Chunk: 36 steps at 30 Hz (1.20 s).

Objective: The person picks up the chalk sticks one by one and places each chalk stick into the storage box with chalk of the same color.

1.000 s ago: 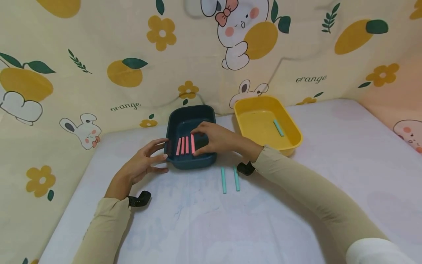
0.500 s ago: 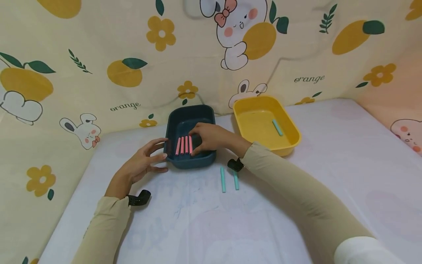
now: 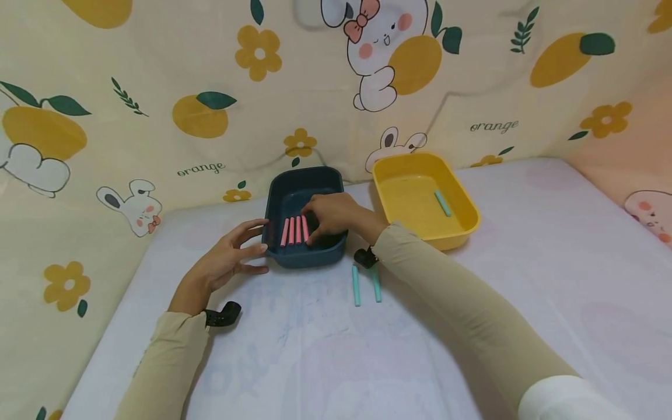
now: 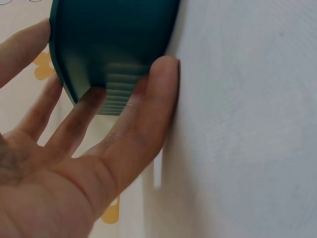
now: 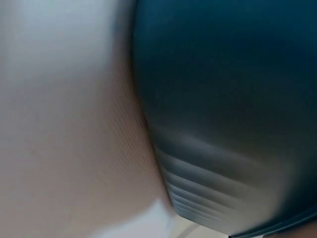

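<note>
In the head view a dark blue plastic bin [image 3: 307, 259] stands on the white-covered table. Several pink chalk sticks [image 3: 291, 231] lie side by side in it. My right hand [image 3: 333, 213] reaches into the bin and pinches the rightmost pink chalk stick [image 3: 305, 228] by its two ends, thumb at the near end. My left hand [image 3: 226, 259] rests on the bin's left side with fingers spread. In the left wrist view those fingers [image 4: 163, 94] touch the bin's wall. The right wrist view shows the bin's ribbed outer side [image 5: 198, 183]; that hand is mostly out of frame.
To the right stands a yellow bin [image 3: 451, 240] with one teal chalk stick [image 3: 443, 203] in it. Two more teal chalk sticks lie on the table in front, the left one [image 3: 356, 286] and the right one [image 3: 377, 286], under my right wrist. A patterned cloth [image 3: 315, 87] hangs behind.
My right hand has shifted slightly left with the pink chalk stick, closing the gap to the other pink sticks. Its forearm swung left too. The left hand stays in place.
</note>
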{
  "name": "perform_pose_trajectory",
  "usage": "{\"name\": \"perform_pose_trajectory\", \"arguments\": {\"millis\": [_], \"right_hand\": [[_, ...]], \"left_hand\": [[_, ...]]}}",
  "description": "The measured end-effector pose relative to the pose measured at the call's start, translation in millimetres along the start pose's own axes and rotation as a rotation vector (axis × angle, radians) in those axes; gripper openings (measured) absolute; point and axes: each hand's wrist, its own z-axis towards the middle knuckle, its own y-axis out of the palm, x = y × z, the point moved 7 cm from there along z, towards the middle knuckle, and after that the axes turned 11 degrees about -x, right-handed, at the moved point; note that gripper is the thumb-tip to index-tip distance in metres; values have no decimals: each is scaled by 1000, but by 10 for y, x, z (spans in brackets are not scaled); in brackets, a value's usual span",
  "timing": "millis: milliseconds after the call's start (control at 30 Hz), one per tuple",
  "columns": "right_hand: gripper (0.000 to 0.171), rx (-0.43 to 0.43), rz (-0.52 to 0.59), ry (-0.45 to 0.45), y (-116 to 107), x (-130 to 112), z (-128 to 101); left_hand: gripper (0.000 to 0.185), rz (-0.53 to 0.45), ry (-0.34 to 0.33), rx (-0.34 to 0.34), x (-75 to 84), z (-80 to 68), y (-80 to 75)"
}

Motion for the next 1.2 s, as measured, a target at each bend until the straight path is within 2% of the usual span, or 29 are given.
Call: {"name": "perform_pose_trajectory", "arguments": {"millis": [333, 633, 1000, 1200], "right_hand": [[72, -31, -77, 21, 6, -7, 46], [72, -52, -92, 34, 15, -26, 82], [80, -47, -119, 26, 11, -20, 61], [83, -31, -91, 12, 13, -18, 64]], "left_hand": [[69, -14, 36, -11, 8, -4, 30], [69, -6, 30, -8, 0, -2, -7], [69, -16, 27, -2, 6, -4, 17], [69, -20, 24, -2, -4, -6, 9]]}}
